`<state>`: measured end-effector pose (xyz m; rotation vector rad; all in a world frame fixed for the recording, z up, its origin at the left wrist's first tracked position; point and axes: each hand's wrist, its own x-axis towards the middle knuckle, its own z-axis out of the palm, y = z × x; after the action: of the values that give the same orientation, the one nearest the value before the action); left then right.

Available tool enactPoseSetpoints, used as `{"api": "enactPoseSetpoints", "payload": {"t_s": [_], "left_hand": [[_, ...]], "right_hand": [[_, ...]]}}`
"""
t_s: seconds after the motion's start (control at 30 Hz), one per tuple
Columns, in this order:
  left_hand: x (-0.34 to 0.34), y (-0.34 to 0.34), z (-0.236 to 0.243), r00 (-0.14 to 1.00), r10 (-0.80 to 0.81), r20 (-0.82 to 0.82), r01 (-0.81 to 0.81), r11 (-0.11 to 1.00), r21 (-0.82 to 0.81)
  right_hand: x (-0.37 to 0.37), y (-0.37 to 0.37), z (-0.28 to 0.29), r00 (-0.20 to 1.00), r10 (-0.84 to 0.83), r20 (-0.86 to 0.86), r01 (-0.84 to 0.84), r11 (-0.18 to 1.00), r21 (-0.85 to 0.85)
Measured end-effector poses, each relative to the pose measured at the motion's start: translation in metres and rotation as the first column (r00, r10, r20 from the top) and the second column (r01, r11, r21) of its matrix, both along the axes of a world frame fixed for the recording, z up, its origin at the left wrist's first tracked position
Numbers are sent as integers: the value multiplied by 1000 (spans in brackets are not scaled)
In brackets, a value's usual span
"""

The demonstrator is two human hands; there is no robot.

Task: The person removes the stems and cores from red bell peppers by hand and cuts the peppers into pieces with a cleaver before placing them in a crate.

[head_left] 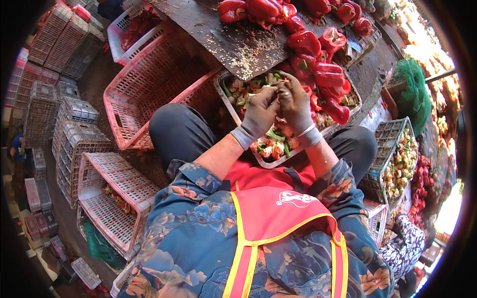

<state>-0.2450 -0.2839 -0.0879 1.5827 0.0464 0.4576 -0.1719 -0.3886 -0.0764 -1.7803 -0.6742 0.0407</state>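
Note:
Both of my hands wear grey-brown work gloves and meet over a crate [265,162] between my knees. My left hand [262,110] is closed, its fingertips pressed up against the right. The fingers of my right hand [296,102] are curled in too, and whatever is between the hands is hidden by the gloves. Beneath them the crate holds cut pepper cores [275,144] with green stems, pale seeds and red bits. Just right of my right hand lie red bell peppers [329,75], heaped over the crate's right side.
A dark board [208,25] scattered with pale seeds bears more red peppers [263,11]. A large pink crate [117,107] stands left of my knee, another pink crate [109,174] below it. At right are a grey crate of cores [397,164], green netting [415,94] and a person in patterned clothing [405,253].

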Motion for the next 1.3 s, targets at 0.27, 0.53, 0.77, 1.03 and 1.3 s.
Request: {"api": "enactPoseSetpoints", "payload": {"t_s": [0.27, 0.53, 0.77, 1.03, 1.3], "left_hand": [[13, 59, 22, 990, 135, -41, -121, 670, -732], [5, 121, 24, 933, 355, -60, -68, 10, -998], [20, 37, 9, 984, -154, -92, 179, 877, 445], [40, 5, 11, 929, -370, 18, 226, 604, 764], [39, -8, -7, 868, -362, -339, 446, 869, 215]], "right_hand": [[49, -12, 68, 790, 393, -471, -144, 865, 480], [36, -41, -2, 874, 366, 320, 82, 537, -839], [63, -55, 1, 865, 390, 317, -147, 799, -583], [64, -67, -35, 702, 303, 644, -75, 931, -358], [25, -73, -16, 986, 15, 164, -5, 998, -65]]}}
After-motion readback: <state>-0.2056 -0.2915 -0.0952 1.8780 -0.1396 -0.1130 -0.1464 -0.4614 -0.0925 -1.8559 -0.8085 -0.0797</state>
